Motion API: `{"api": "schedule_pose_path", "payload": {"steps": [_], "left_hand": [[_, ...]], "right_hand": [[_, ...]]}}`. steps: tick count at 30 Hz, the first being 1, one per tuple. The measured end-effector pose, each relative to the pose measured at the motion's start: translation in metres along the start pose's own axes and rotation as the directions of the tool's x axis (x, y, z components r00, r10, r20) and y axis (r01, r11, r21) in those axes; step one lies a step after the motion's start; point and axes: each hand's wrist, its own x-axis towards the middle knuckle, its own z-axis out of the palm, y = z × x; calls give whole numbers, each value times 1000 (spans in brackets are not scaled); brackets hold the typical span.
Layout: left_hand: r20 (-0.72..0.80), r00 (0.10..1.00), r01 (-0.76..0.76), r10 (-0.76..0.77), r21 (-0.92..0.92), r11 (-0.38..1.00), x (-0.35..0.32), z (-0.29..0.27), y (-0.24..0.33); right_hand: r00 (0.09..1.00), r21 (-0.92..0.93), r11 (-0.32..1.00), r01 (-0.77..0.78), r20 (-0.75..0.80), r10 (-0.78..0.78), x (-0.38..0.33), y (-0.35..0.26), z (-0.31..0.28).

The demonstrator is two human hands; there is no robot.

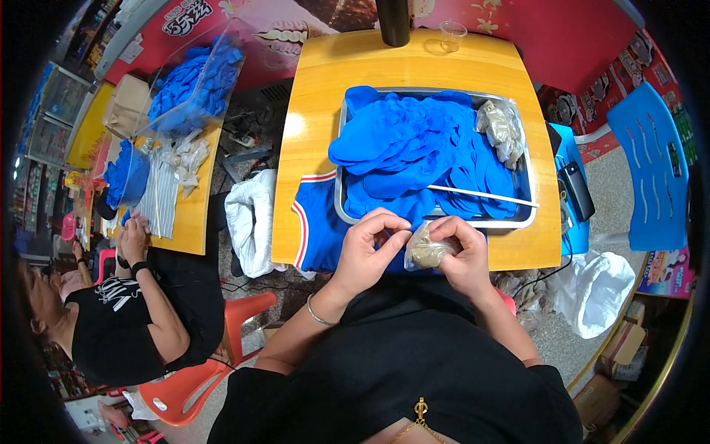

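My right hand [467, 255] grips a small clear plastic bag [427, 253] with greyish-brown contents, just in front of the metal tray [526, 216]. Close beside it, my left hand [370, 248] has its thumb and fingertips pinched together; whatever lies between them is too small to make out. Heaped in the tray are many flat blue fabric pieces [414, 140]. Across the tray's near right part lies a thin white stick [488, 196]. Another clear bag with brownish contents [501, 133] rests in its right end. Under my hands a blue cloth with red-and-white trim [322, 222] covers the table edge.
On the yellow wooden table [310, 96] stand a clear plastic cup [452, 35] and a dark post. At left, a co-worker [122, 325] sits at another table with a clear bin [194, 89] of blue pieces. A blue chair [651, 166] and white sack [592, 292] are at right.
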Motion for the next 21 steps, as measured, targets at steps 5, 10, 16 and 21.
{"api": "schedule_pose_path", "payload": {"steps": [5,10,16,21], "left_hand": [[60,998,17,-20,52,999,-3,-1,9],[116,993,-69,15,476,877,-7,-1,19],[-66,998,23,-19,70,997,-23,9,-12],[1,988,154,-154,-28,988,-32,4,-22]], "right_hand": [[997,8,1000,-12,74,11,-6,2,-3],[992,-26,1000,12,123,-9,-12,1,-5],[982,-139,988,66,185,-40,-24,9,-6],[963,-329,941,79,269,14,-30,2,-10]]}}
